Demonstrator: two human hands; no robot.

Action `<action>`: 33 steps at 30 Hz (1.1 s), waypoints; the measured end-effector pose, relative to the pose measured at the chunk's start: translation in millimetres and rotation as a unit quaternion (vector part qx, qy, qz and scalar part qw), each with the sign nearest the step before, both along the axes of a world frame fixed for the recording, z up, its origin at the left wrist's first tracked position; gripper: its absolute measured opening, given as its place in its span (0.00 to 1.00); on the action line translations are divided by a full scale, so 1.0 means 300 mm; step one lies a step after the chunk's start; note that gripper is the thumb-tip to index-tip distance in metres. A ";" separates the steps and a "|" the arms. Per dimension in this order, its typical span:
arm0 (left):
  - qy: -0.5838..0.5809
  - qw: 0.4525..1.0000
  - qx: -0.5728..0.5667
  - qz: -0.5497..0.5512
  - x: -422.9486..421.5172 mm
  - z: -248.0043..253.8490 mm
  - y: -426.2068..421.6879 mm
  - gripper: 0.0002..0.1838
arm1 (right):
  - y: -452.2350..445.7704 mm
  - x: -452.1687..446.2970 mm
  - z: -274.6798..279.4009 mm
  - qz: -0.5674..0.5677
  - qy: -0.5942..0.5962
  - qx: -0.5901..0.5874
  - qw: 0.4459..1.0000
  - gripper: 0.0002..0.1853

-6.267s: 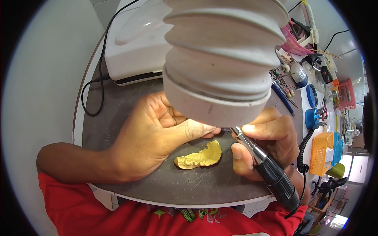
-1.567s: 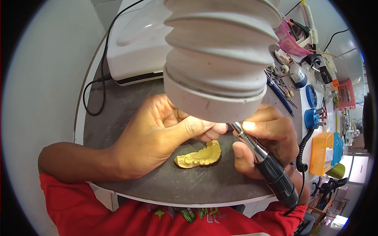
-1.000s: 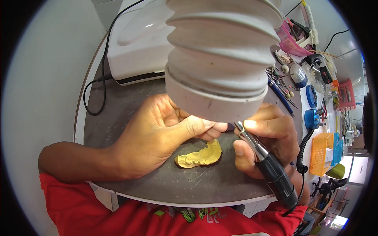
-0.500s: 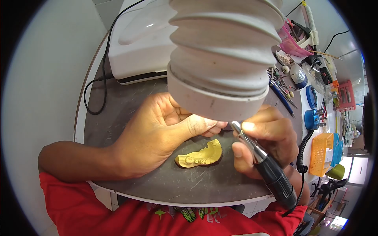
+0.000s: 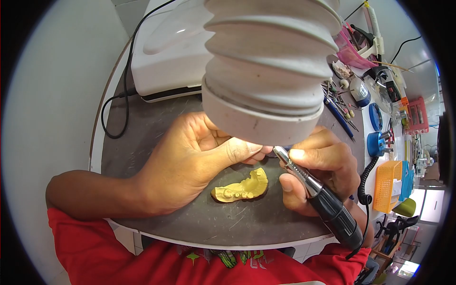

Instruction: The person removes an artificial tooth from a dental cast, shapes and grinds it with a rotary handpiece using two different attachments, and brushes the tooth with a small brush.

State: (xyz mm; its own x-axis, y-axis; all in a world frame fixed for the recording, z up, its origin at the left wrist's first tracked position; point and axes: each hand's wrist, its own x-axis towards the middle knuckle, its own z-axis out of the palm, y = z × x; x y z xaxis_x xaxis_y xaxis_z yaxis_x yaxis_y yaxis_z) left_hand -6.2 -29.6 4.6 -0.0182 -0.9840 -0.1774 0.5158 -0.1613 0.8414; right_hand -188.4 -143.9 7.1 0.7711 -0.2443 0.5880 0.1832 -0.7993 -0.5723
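My left hand [image 5: 183, 166] is closed in a pinch under the rim of the white ribbed hose [image 5: 266, 71]. Whatever lies between its thumb and fingers is hidden or too small to name. In my right hand [image 5: 332, 161] is a black and silver rotary handpiece [image 5: 327, 204], gripped like a pen, its metal nose pointing up and left toward the left fingertips. Any bur at the nose cannot be made out. A yellow dental cast [image 5: 243, 186] with several tooth stumps lies on the grey worktop [image 5: 228, 223] between and below my hands, touched by neither.
The hose hangs low over my fingers. Behind it stands a white machine [image 5: 166, 52] with a black cable [image 5: 127, 71]. At the right are loose burs [image 5: 339, 97], a blue pen-like tool [image 5: 339, 118], a glass jar [image 5: 361, 90] and an orange basket [image 5: 387, 185].
The handpiece's nose has shifted slightly left, closer to my left fingertips, and its rear end has moved a little right. My left hand and the cast look the same.
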 end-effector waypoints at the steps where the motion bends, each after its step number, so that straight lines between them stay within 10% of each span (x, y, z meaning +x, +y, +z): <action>1: -0.004 1.000 0.002 -0.001 0.000 0.002 0.000 0.17 | -0.001 0.001 -0.001 0.008 -0.008 0.008 1.000 0.18; 33: -0.016 0.999 0.008 0.039 -0.010 0.007 -0.001 0.11 | -0.008 0.001 0.000 0.021 0.006 0.028 0.999 0.18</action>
